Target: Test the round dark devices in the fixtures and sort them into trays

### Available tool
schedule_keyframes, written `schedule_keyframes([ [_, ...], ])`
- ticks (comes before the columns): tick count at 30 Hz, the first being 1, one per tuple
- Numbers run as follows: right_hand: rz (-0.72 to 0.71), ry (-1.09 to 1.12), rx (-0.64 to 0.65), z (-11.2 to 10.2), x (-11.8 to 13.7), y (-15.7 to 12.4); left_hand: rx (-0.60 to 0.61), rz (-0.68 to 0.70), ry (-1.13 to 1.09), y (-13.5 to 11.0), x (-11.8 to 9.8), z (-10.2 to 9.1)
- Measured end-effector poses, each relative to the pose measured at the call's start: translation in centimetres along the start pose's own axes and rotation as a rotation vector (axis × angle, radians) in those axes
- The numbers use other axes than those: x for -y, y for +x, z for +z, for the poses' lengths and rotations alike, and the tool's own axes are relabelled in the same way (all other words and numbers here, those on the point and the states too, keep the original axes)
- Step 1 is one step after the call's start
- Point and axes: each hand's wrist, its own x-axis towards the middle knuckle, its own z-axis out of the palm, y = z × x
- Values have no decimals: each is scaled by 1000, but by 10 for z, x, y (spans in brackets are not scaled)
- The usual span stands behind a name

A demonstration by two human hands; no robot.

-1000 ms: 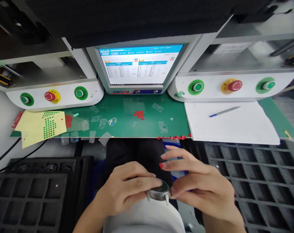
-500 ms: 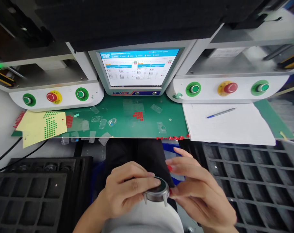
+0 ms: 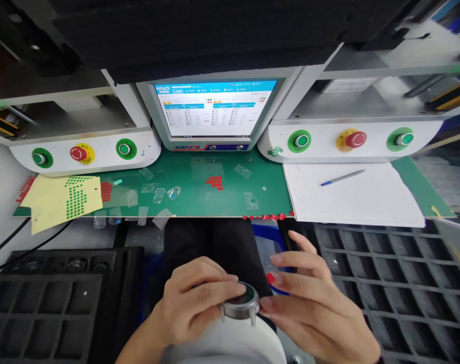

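Watch case [image 3: 240, 302], round and metal with short lugs, gripped low in the view, directly below the monitor [image 3: 214, 110] and well short of the green mat [image 3: 199, 194]. Left hand [image 3: 194, 298] clamped on the case from its left side, thumb lying across the dark face, fingers curled around the rim. Right hand [image 3: 313, 303] just beside the case on its right, fingers spread and not closed on anything, lowest fingertip touching or almost touching the rim; cannot tell which. Small red sticker [image 3: 270, 277] stuck on a right fingertip, just above and right of the case. White rounded support [image 3: 230, 344] directly under the case. Black compartment tray [image 3: 44, 308] well to the left of the case, dark grid tray [image 3: 397, 283] to its right. Farther up, beyond the case: red stickers [image 3: 215, 181] in a small block on the mat, yellow sheet with green dots [image 3: 65, 194] up-left, white paper [image 3: 351, 194] with a blue pen [image 3: 342, 177] up-right. Green and red push buttons on the white consoles flanking the monitor.
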Motion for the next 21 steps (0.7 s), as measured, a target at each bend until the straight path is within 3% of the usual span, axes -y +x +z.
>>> schedule_keyframes([
  [5, 28, -206, -33, 7, 4, -5, -97, 46, 211, 4, -4, 4],
  [12, 125, -204, -102, 33, 7, -16, -205, 2, 430, -6, -3, 10],
  [14, 135, -196, -87, 40, 7, -21, -365, -71, 522, -11, 2, 7],
  [16, 147, -182, -59, 47, 3, -25, -619, -149, 527, -16, 9, 2],
  [18, 184, -170, -55, 57, -7, -27, -848, -236, 387, -21, 18, -5],
  [21, 177, -225, -70, 81, -30, -26, -1072, -435, 77, -29, 28, -18],
])
